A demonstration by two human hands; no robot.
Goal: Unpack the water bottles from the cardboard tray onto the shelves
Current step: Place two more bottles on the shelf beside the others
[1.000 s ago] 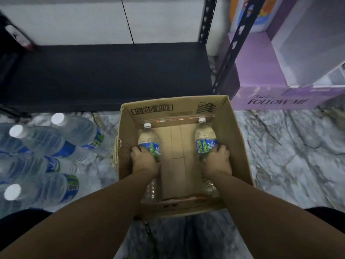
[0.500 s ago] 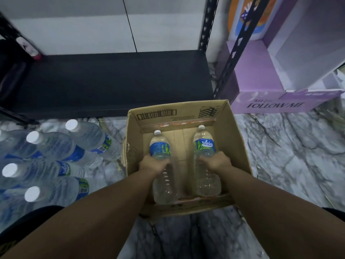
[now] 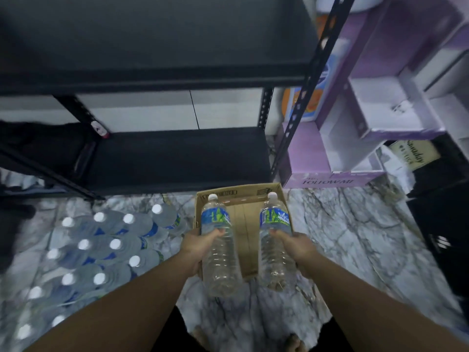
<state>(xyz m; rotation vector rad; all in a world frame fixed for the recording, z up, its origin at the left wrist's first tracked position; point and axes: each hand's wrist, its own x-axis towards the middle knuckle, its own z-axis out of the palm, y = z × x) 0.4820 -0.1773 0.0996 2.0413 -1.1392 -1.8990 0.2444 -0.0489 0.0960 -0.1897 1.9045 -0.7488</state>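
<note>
My left hand [image 3: 200,246] grips a clear water bottle [image 3: 220,260] with a blue-green label and white cap, held upright above the cardboard tray [image 3: 245,240]. My right hand [image 3: 295,246] grips a second water bottle [image 3: 275,255] of the same kind, also lifted above the tray. The tray sits on the marble floor and shows only its bare brown bottom between the two bottles. Beyond it stands a black metal rack with a low shelf [image 3: 177,158] and a higher shelf [image 3: 152,47], both bare.
Several water bottles [image 3: 101,250] stand packed on the floor to the left. Purple boxes [image 3: 337,158] sit right of the rack's upright post [image 3: 291,128]. A black crate [image 3: 441,224] is at the far right. A dark bag lies at the shelf's left end.
Both hands have lifted their bottles out of the tray and up toward me. The view has pulled back and risen, bringing the upper shelf and more floor bottles into sight.
</note>
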